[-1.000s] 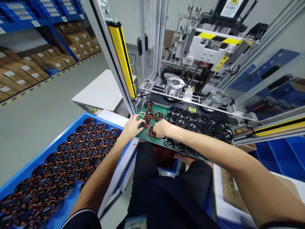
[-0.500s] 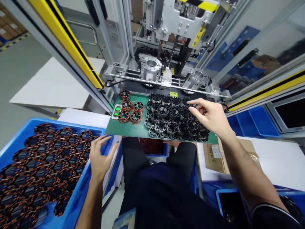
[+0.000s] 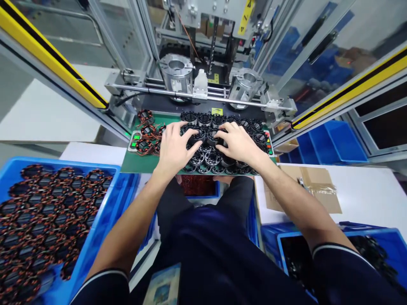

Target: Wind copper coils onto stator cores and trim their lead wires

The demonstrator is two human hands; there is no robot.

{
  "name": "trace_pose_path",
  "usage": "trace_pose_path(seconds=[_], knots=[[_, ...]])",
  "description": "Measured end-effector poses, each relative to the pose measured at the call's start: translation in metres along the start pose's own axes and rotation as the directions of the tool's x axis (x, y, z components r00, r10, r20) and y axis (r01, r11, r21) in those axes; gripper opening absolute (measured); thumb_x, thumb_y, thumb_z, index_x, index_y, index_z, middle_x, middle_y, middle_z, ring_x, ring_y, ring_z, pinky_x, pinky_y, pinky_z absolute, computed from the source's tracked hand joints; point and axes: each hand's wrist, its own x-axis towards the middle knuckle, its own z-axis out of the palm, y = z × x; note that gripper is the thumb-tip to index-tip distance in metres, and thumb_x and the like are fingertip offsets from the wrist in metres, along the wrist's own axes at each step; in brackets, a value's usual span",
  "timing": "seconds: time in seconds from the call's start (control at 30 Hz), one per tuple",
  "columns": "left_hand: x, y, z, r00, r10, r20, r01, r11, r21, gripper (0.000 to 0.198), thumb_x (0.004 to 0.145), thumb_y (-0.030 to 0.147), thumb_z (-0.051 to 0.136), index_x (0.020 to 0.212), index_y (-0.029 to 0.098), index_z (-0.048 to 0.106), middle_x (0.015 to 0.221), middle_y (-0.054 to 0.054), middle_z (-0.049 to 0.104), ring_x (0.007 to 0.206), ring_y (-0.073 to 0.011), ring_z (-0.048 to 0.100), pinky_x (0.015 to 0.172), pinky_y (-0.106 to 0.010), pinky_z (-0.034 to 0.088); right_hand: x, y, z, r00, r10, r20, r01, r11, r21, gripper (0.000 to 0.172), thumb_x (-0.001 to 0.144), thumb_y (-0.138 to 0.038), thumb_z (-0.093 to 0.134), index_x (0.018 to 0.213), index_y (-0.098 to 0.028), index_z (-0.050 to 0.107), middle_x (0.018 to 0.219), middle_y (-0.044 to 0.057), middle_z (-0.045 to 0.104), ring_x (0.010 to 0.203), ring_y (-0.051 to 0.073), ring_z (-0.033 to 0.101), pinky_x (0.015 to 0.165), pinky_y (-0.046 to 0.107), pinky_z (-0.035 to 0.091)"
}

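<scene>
A green mat [image 3: 133, 163] lies at the machine's front, over my lap. Several bare black stator rings [image 3: 210, 159] crowd its middle and right. My left hand [image 3: 174, 148] reaches onto them, with fingers and thumb curled round one ring near the middle. My right hand [image 3: 240, 144] sits just beside it, curled over another ring in the same way. A few copper-wound stators [image 3: 144, 131] rest on the mat's left end, beside a small green-lit button box [image 3: 135, 142].
A blue tray [image 3: 124, 186] at my left holds several wound stators. Behind the mat stand two round metal fixtures [image 3: 176, 70] and a rail. Yellow light-curtain bars [image 3: 47, 59] flank the opening. Flat cardboard [image 3: 318, 186] and a blue bin [image 3: 391, 241] are at my right.
My left hand moved from the blue tray's edge up onto the black rings. My right hand drew in from the far right rings to the middle. The view tilted down and toward the machine.
</scene>
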Motion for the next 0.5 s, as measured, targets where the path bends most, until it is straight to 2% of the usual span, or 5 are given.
trace_pose_path(seconds=[0.17,0.23,0.3,0.4,0.5], knots=[[0.014,0.001,0.01,0.999,0.036,-0.021,-0.037,0.998,-0.047,0.022,0.105,0.047,0.082,0.11,0.027,0.087,0.165,-0.015,0.067,0.162,-0.0439,0.05,0.136,-0.064,0.042,0.009,0.01,-0.006,0.997,-0.078,0.003,0.078,0.996,0.038,0.021,0.109,-0.03,0.077,0.126,-0.024,0.087,0.165,0.02,0.066,0.15,0.044,0.058,0.124,0.068,0.053],[0.009,0.004,0.002,0.995,0.034,-0.09,-0.047,0.988,-0.144,0.02,0.105,0.046,0.082,0.106,0.026,0.084,0.16,-0.014,0.07,0.157,-0.0409,0.055,0.135,-0.061,0.044,0.004,0.013,-0.014,0.994,-0.083,-0.077,0.093,0.985,0.144,0.017,0.108,-0.031,0.079,0.122,-0.026,0.087,0.172,0.019,0.062,0.154,0.044,0.058,0.127,0.071,0.05],[-0.001,0.011,-0.014,0.987,0.01,-0.159,-0.058,0.952,-0.301,0.019,0.107,0.044,0.079,0.106,0.025,0.08,0.141,-0.011,0.077,0.136,-0.0337,0.068,0.123,-0.052,0.053,-0.005,0.014,-0.026,0.984,-0.067,-0.167,0.124,0.925,0.359,0.018,0.108,-0.042,0.082,0.117,-0.027,0.086,0.173,0.017,0.062,0.152,0.042,0.062,0.129,0.07,0.05],[-0.023,0.027,-0.043,0.985,-0.003,-0.175,-0.096,0.829,-0.551,0.02,0.111,0.043,0.076,0.101,0.026,0.073,0.11,-0.003,0.073,0.105,-0.023,0.069,0.101,-0.04,0.057,-0.021,0.006,-0.049,0.981,-0.007,-0.194,0.153,0.643,0.75,0.041,0.101,-0.066,0.087,0.107,-0.026,0.082,0.146,0.012,0.077,0.131,0.033,0.073,0.117,0.056,0.06],[-0.046,0.048,-0.069,0.988,0.016,-0.151,-0.114,0.735,-0.668,0.025,0.111,0.047,0.076,0.098,0.026,0.072,0.109,-0.003,0.071,0.106,-0.0234,0.068,0.098,-0.039,0.057,-0.035,-0.011,-0.071,0.994,0.048,-0.098,0.078,0.31,0.947,0.052,0.092,-0.071,0.096,0.107,-0.025,0.076,0.112,0.004,0.079,0.102,0.023,0.075,0.096,0.04,0.065]])
